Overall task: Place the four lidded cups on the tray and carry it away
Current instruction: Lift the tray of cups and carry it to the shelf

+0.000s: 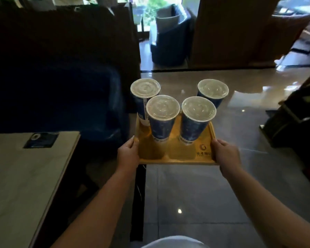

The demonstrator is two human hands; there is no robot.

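Tray (168,153) is up, held straight out in front over the shiny floor (195,194), four cups (162,111) upright on it. Left hand (128,151) and right hand (225,153) clamp its two short ends, evenly placed, long side running across the body.

Glossy grey tiled floor (195,194) lies open ahead and to the right. A pale stone-topped counter (21,176) and dark blue armchair (70,97) crowd the left, while a dark wooden cabinet (293,126) closes the right edge.
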